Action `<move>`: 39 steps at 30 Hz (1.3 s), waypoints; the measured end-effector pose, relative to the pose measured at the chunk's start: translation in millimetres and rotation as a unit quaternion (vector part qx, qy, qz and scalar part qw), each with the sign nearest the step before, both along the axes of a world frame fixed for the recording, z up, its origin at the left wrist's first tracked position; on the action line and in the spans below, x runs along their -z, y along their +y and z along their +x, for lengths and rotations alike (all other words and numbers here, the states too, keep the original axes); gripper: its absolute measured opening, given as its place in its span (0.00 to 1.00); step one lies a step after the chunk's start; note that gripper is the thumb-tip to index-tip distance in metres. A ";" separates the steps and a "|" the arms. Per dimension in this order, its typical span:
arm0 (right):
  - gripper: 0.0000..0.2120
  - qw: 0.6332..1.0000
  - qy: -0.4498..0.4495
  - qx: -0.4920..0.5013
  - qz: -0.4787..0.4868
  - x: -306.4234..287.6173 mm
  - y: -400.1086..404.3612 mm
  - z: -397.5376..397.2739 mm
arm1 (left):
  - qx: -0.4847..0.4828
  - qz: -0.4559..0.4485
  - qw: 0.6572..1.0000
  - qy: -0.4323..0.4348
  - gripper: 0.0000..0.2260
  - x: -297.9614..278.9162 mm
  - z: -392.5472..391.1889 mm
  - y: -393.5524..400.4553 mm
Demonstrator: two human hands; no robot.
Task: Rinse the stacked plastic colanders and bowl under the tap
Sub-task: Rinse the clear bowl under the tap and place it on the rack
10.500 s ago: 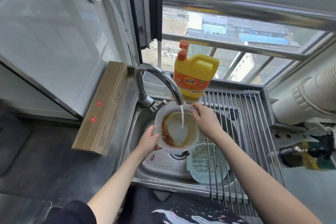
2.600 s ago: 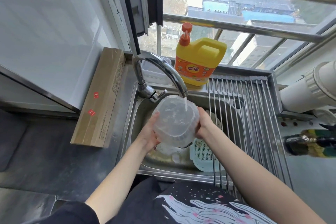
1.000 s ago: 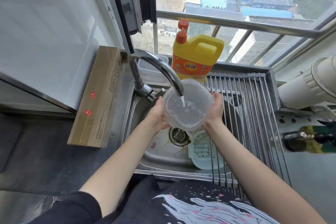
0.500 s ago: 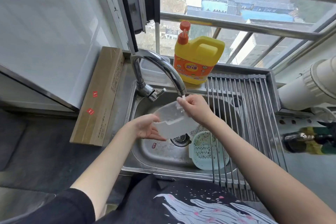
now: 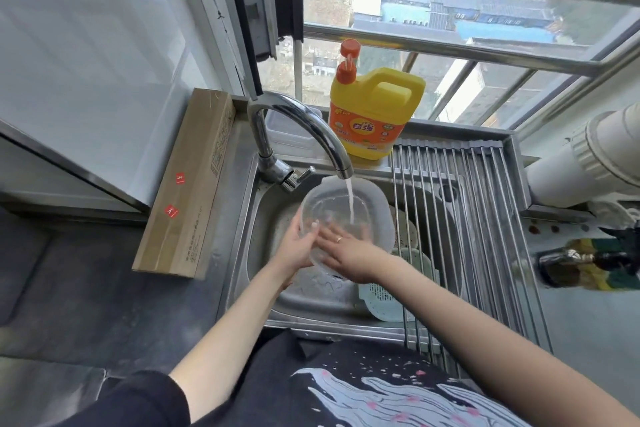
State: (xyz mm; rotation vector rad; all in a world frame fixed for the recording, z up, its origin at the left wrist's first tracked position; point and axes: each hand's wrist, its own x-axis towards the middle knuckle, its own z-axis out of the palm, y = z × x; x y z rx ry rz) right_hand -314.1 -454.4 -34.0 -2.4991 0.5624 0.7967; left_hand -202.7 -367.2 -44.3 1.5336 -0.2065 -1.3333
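Yellow detergent jug (image 5: 375, 114) on the ledge, cardboard box (image 5: 188, 184) leftward.

Clear plastic bowl (image 5: 372, 204) tilted under running tap (image 5: 311, 128); pale colander (image 5: 391, 298) in sink.

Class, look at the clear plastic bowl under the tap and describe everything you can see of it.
The bowl is clear, slightly cloudy plastic, rounded, with a wide rim. It is held above the sink, tilted with its opening toward the camera, and the stream from the tap falls inside. The left hand holds its near left rim, thumb inside. The right hand reaches in, straight fingers spread flat against the inner wall.
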 end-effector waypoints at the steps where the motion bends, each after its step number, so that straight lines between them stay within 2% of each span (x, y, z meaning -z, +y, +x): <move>1: 0.27 0.998 -0.010 -0.047 -0.030 -0.5 -5.3 -1.6 | 0.002 0.007 1.000 0.018 0.17 0.5 -0.3 1.0; 2: 0.27 0.996 -0.012 -0.049 -0.079 -0.8 -12.2 -2.4 | 0.001 0.013 0.999 0.033 0.15 1.5 -0.4 1.7; 4: 0.30 0.983 0.005 0.059 -0.174 -1.9 -21.4 -1.3 | 0.001 0.020 0.999 0.042 0.14 2.5 -1.5 -0.5; 5: 0.32 0.978 0.021 0.106 -0.176 -2.2 -20.4 1.7 | 0.000 0.023 0.999 0.039 0.15 2.7 -2.5 -2.3; 6: 0.33 0.982 0.029 0.110 -0.151 -2.4 -15.5 6.8 | 0.003 0.025 0.999 0.039 0.15 4.2 -2.2 -4.3; 9: 0.32 0.998 0.033 -0.023 -0.051 -4.3 -4.5 15.1 | 0.028 0.027 0.999 0.033 0.17 13.0 -1.5 -4.2; 11: 0.32 0.991 0.035 -0.096 -0.092 -4.0 -20.0 10.5 | 0.021 0.030 0.998 0.048 0.17 14.0 -3.0 -1.1; 13: 0.34 0.978 0.036 -0.079 -0.188 -3.2 -30.4 6.8 | 0.012 0.029 0.998 0.052 0.18 9.4 -1.9 -3.8; 14: 0.34 0.977 0.031 -0.048 -0.205 -2.0 -27.3 6.7 | 0.008 0.028 0.999 0.040 0.18 8.5 0.7 -7.1; 16: 0.35 0.986 0.024 -0.026 -0.160 2.1 -13.1 10.0 | 0.022 0.029 0.999 -0.011 0.18 10.7 6.9 -13.2; 18: 0.35 0.993 0.035 -0.086 -0.079 3.3 -5.0 10.9 | 0.049 0.049 0.995 -0.072 0.17 13.8 8.5 -11.6; 20: 0.36 0.988 0.021 -0.118 -0.095 3.5 -18.8 6.5 | 0.057 0.067 0.991 -0.104 0.17 12.6 5.4 -8.5; 22: 0.35 0.987 0.015 -0.056 -0.151 1.6 -31.2 2.1 | 0.064 0.080 0.983 -0.150 0.17 6.5 2.6 -12.5; 24: 0.31 0.991 0.029 -0.025 -0.126 4.8 -28.8 2.3 | 0.096 0.121 0.964 -0.217 0.16 -0.5 1.7 -17.2; 25: 0.31 0.994 0.038 -0.045 -0.093 7.4 -21.2 4.5 | 0.106 0.146 0.955 -0.236 0.16 -1.9 3.3 -17.1; 26: 0.30 0.993 0.044 -0.086 -0.063 8.2 -14.3 7.4 | 0.108 0.161 0.954 -0.228 0.16 -1.0 6.3 -15.3; 28: 0.28 0.987 0.021 -0.150 -0.052 10.4 -12.7 7.9 | 0.110 0.174 0.966 -0.155 0.15 -1.8 13.2 -8.7; 31: 0.26 0.957 -0.007 -0.224 -0.182 10.8 -32.3 9.7 | 0.125 0.160 0.974 -0.100 0.16 2.7 23.9 -5.6; 32: 0.26 0.941 0.011 -0.249 -0.230 11.5 -35.9 12.7 | 0.124 0.153 0.973 -0.116 0.17 3.6 27.1 -6.9; 34: 0.27 0.901 0.103 -0.281 -0.313 23.8 -31.5 22.2 | 0.124 0.147 0.962 -0.192 0.18 4.2 34.6 -10.4; 35: 0.27 0.897 0.155 -0.257 -0.326 24.2 -25.2 29.6 | 0.136 0.149 0.954 -0.221 0.18 6.0 38.3 -11.5; 37: 0.26 0.907 0.210 -0.152 -0.333 15.7 -13.2 35.8 | 0.167 0.163 0.940 -0.249 0.18 7.9 42.7 -13.5; 38: 0.27 0.914 0.199 -0.162 -0.313 20.1 -11.0 35.5 | 0.180 0.172 0.937 -0.244 0.18 7.1 43.7 -14.8; 39: 0.29 0.936 0.194 -0.121 -0.269 23.2 -5.4 33.5 | 0.192 0.184 0.938 -0.223 0.19 6.8 44.1 -16.0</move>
